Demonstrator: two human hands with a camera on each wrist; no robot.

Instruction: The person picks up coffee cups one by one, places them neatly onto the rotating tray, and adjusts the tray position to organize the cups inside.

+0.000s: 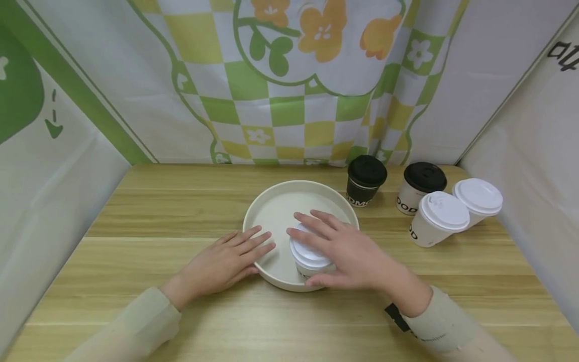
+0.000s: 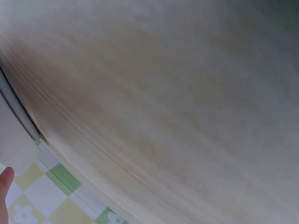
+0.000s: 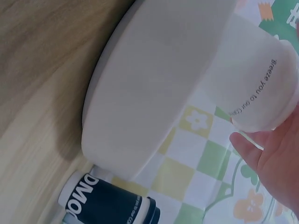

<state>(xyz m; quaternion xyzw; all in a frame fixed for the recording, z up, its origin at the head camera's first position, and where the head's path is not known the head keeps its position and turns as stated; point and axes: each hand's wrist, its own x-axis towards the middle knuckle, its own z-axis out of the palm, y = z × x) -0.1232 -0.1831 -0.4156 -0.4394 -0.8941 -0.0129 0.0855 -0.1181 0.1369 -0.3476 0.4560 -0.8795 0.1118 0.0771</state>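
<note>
A round cream tray [image 1: 277, 211] sits on the wooden table, with a white-lidded paper cup [image 1: 307, 257] upright on its near right part. Over this cup's lid and right side lies my right hand [image 1: 348, 254], its fingers spread and fairly straight. The right wrist view shows the white cup [image 3: 257, 77] above the tray's wall [image 3: 145, 88], close to the thumb side of the right hand [image 3: 282, 158]. My left hand [image 1: 228, 261] has its straight fingers at the tray's left rim. Only a fingertip [image 2: 5, 179] of it shows in the left wrist view.
Right of the tray stand a black cup [image 1: 365, 183], a white cup with a black lid [image 1: 418, 188], and two white-lidded cups [image 1: 434, 223] close together. A patterned curtain [image 1: 289, 115] hangs behind the table. Something black [image 1: 397, 318] lies by the right sleeve.
</note>
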